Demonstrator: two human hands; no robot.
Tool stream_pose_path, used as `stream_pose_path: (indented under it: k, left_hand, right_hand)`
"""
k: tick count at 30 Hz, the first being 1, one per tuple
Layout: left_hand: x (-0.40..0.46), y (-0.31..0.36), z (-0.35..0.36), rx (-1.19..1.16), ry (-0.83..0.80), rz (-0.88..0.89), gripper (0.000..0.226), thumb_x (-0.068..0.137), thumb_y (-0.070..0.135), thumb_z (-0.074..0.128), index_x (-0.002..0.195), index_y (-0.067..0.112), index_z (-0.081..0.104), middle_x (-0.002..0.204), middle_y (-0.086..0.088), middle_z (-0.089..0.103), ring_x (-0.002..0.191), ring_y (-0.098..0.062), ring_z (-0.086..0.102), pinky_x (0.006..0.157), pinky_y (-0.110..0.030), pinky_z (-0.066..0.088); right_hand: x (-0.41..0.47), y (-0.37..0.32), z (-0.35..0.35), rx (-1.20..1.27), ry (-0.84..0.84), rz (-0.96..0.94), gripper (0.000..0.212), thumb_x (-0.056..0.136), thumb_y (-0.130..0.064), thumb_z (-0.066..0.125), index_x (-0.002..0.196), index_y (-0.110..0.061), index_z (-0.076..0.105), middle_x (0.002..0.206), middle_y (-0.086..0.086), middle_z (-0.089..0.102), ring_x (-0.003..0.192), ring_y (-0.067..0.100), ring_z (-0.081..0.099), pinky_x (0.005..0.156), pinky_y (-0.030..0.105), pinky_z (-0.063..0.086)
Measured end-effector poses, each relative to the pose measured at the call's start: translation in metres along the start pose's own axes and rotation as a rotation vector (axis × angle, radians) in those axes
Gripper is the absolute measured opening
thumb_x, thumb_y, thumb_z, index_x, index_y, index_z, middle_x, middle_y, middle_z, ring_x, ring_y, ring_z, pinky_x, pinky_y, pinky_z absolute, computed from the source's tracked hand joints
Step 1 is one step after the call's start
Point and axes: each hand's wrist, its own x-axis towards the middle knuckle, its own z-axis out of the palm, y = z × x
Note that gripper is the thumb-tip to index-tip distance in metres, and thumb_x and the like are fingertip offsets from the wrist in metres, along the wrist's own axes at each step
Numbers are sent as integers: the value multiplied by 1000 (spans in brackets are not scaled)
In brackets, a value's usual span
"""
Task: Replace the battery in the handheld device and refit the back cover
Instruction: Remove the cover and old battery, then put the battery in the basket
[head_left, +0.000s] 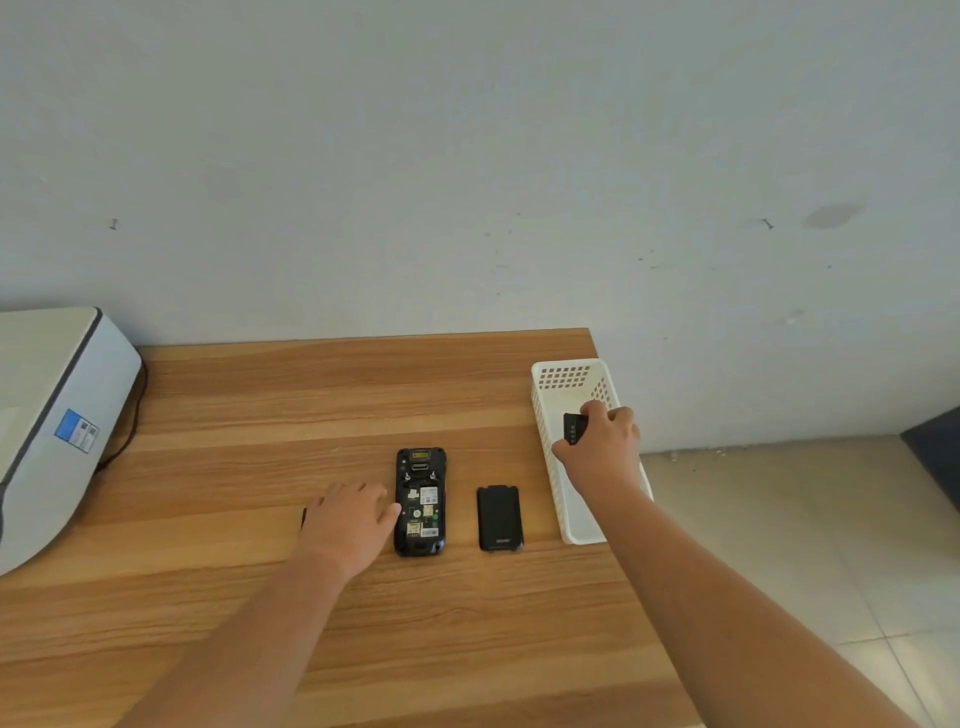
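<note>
With its back off and its bay bare, handheld device (421, 502) lying face down at mid tabletop (249, 415), labels and small card slots showing in the open compartment. Just right of it, apart and flat on the wood, back cover (498, 518), black, outer face up. Pressed flat on the tabletop at the device's left edge, left hand (352, 519), fingers straight and spread, thumb touching the black casing; grip released, holding nothing. Peeking out from under that hand's far side, a small dark sliver, too hidden to name. Further right, over the white basket (546, 415) at the tabletop's right edge, right hand (602, 441) with grip clenched around a black battery (574, 428), thumb below and fingers curled over the top, a row of small contacts showing on the exposed end. Battery held up at the basket's rim level, between the perforated walls. Off to the far left, a white printer (57, 415) with a blue sticker and a dark cable trailing behind. Beyond, a pale wall; down right, tiled floor.
</note>
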Motion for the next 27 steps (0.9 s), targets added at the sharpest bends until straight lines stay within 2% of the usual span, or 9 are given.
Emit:
stream_pose_path:
  k: [4,13,17,23,27]
  left_hand:
    - [-4,5,2,36,1,-26,43,98,53,33,129,30,54,131,8,57,125,-14,47,110,-40,34]
    - [-8,6,5,44,-2,-57,46,99,51,33,134,27,52,137,7,53,130,-15,43,111,-40,33]
    - [-7,5,8,38,-9,-73,45,99,50,34,133,26,53,136,5,54,128,-16,44,111,-42,34]
    - [-4,6,11,31,2,-89,45,100,48,35,134,24,52,137,4,53,129,-19,43,110,-43,34]
    - [-4,6,16,26,2,-90,45,99,49,36,132,23,54,136,3,53,129,-19,43,109,-43,35]
  right_hand:
    - [4,16,4,-37,-39,-20,49,84,-25,64,127,-17,44,126,10,38,113,27,39,86,40,50]
    - [13,37,20,-189,-174,-57,50,83,-30,67,127,-19,45,128,12,42,114,29,47,91,44,54]
    - [17,43,30,-237,-204,-69,49,85,-34,66,127,-20,45,126,12,42,115,30,45,94,45,51]
    - [21,52,44,-233,-265,-61,44,87,-31,64,125,-18,47,127,13,41,116,33,45,95,47,49]
    - [20,55,47,-256,-279,-59,42,91,-31,61,127,-17,46,130,13,40,119,31,43,95,44,45]
